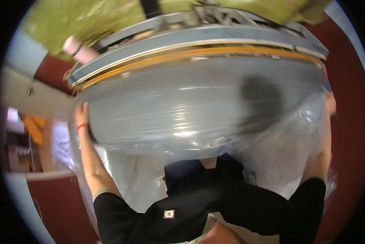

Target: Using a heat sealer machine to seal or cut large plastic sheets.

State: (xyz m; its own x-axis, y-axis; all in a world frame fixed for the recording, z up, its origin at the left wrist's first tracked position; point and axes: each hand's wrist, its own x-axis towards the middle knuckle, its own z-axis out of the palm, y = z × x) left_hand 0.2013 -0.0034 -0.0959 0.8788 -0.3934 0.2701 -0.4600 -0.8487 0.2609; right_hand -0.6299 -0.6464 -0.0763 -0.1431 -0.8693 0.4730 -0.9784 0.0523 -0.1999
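Observation:
A wide sheet of clear plastic film (pixel 182 114) stretches in front of me, shiny and faintly creased, and loose folds of it hang toward my body. My left hand (pixel 81 115), with a red string at the wrist, is closed on the film's left edge. At the opposite edge, my right hand (pixel 331 103) grips the film, its fingers partly hidden. Both arms are spread wide. Beyond the sheet, a long machine frame with a blue-grey beam (pixel 198 35) and an orange bar (pixel 190 53) runs across the view.
Yellow-green plastic sheeting (pixel 89 20) covers the area behind the machine. A pale pink roll (pixel 80 49) sticks out at its left end. Dark red floor (pixel 347 134) shows on the right. A pale wall-like panel (pixel 32 89) stands at left, near an orange object (pixel 34 129).

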